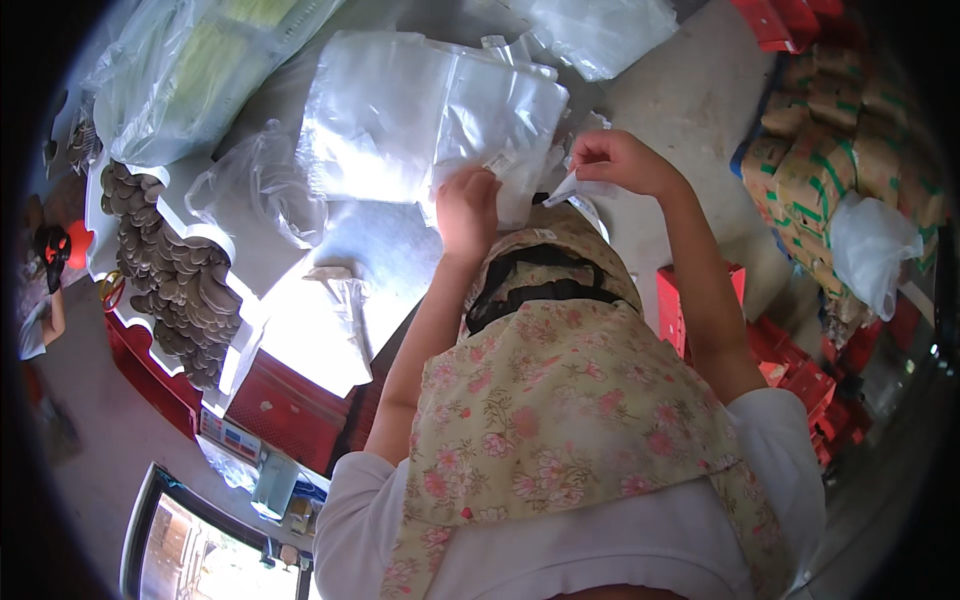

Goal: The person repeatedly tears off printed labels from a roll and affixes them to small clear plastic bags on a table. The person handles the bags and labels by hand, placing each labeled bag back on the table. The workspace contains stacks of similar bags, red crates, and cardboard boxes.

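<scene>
A stack of clear plastic bags (375,115) lies flat on the work surface before me. My left hand (467,213) is closed at the near edge of the stack, its fingers curled on a clear plastic bag (512,195); a small pale label (500,161) shows beside the fingertips. To the right, my right hand (622,162) is raised, thumb and fingers pinching a thin whitish piece of film (568,188) that hangs toward my apron. Whether this film joins the bag at my left hand, I cannot tell.
Grey-brown oyster mushrooms (175,275) fill a white scalloped tray (250,310) at left, above red crates (290,405) and a scale (230,434). A large filled plastic bag (190,75) lies far left. Taped brown packages (800,150) are stacked at right. Another person's arm (55,315) shows far left.
</scene>
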`<state>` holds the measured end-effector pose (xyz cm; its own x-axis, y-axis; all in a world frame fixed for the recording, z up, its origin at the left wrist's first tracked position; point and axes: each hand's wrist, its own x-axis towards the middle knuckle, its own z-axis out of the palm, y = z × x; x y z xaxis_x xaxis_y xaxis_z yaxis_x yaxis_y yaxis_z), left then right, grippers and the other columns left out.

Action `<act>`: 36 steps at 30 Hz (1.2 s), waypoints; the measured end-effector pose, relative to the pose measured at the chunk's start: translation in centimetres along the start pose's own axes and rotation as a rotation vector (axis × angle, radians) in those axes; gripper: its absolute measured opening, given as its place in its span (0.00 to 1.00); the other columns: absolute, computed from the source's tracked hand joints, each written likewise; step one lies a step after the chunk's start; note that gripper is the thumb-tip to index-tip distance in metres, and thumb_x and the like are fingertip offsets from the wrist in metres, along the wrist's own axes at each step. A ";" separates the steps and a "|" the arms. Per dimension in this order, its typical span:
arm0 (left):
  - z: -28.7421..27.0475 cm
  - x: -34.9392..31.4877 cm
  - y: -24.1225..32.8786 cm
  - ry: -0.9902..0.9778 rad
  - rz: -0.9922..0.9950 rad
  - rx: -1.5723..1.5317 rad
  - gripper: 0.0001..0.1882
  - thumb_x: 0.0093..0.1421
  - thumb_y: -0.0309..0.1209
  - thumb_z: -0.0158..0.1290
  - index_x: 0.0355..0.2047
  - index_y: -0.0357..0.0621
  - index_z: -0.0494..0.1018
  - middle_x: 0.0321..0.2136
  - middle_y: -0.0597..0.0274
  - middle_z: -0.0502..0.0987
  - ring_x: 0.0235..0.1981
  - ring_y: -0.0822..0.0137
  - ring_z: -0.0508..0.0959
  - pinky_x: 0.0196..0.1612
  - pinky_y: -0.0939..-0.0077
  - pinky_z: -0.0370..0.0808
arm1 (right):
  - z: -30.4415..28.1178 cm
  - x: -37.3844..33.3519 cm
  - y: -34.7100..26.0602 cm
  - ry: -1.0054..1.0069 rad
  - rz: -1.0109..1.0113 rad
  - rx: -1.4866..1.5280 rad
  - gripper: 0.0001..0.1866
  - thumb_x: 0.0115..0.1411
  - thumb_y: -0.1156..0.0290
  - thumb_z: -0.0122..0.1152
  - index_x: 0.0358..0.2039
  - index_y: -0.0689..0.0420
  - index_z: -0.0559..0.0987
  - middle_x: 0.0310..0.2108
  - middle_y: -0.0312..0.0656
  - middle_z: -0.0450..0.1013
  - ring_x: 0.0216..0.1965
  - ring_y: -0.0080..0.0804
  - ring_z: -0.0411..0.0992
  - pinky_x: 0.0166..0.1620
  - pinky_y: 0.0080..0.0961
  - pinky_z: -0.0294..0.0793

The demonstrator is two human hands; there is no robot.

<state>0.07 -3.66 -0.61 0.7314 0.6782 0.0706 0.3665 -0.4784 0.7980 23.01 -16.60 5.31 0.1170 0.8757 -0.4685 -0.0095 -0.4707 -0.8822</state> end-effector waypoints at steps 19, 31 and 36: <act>0.4 -0.5 0.1 -0.077 0.172 0.161 0.10 0.53 0.27 0.58 0.35 0.41 0.72 0.37 0.56 0.78 0.41 0.52 0.77 0.47 0.59 0.71 | 0.1 2.3 3.5 0.259 0.080 -0.358 0.12 0.48 0.66 0.68 0.25 0.61 0.77 0.24 0.40 0.75 0.29 0.30 0.74 0.35 0.28 0.72; -5.9 2.5 1.8 0.777 0.132 0.235 0.15 0.60 0.21 0.52 0.47 0.34 0.66 0.40 0.53 0.74 0.41 0.57 0.73 0.42 0.66 0.72 | 5.4 6.6 1.1 0.065 0.013 -0.161 0.09 0.50 0.71 0.63 0.32 0.59 0.79 0.27 0.37 0.76 0.30 0.27 0.74 0.37 0.25 0.72; -0.5 -1.3 2.6 -0.056 0.051 0.124 0.17 0.56 0.26 0.55 0.46 0.40 0.68 0.42 0.48 0.75 0.43 0.48 0.75 0.46 0.60 0.71 | 7.9 8.2 4.5 0.453 0.052 -0.586 0.12 0.47 0.67 0.68 0.30 0.60 0.80 0.25 0.48 0.77 0.28 0.37 0.77 0.33 0.31 0.73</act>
<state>-0.14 -5.52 1.69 0.7808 0.6206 0.0726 0.3939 -0.5791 0.7138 16.11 -10.74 -2.89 0.5299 0.7801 -0.3325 0.4904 -0.6018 -0.6303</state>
